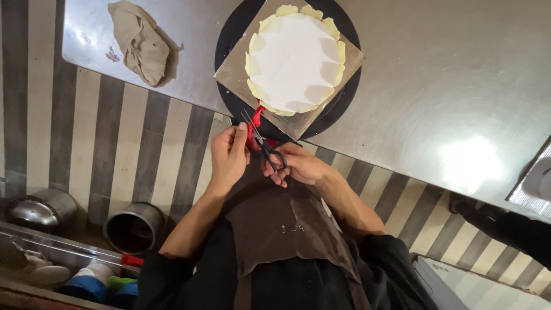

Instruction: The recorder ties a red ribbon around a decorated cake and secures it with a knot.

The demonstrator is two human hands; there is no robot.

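Note:
My right hand (298, 165) grips black scissors (265, 146) by the handles, blades open and pointing up-left. My left hand (228, 155) pinches a red ribbon (254, 123) that runs up to the side of a white round cake (295, 60) with pale yellow petal-like edging. The cake sits on a square silver board (232, 72) atop a black round turntable (229, 34) near the edge of the steel table (430, 69). The scissor blades lie across the ribbon just below the board's corner. A brown apron hangs beneath my hands.
A crumpled beige cloth (140, 43) lies at the table's left end. On the striped floor stand two steel pots (135, 227) and, at lower left, a tray with blue and green containers (92, 284). Another silver board (536, 181) shows at the right edge.

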